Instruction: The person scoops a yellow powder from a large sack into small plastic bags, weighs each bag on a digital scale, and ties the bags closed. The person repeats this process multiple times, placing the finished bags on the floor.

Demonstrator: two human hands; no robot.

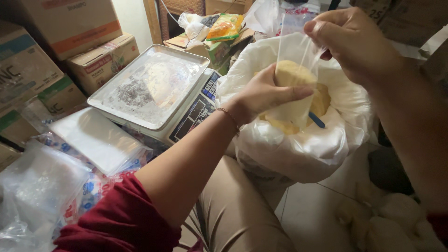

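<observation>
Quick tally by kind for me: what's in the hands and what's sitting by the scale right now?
Small clear bag of yellow powder, held by left hand and right hand: 1
Large white sack of powder: 1
Blue scoop handle: 1
Digital scale: 1
Stack of flat clear bags: 1
Total: 5

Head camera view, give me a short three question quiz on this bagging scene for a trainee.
1. True or false: the small clear bag holds yellow powder.
2. Which hand pinches that bag's top edge: A left, B right?
3. What stands left of the big white sack?

Key:
1. True.
2. B; the right hand pinches the top, the left hand grips the bag's body.
3. A digital scale with a plastic-covered metal tray.
</observation>
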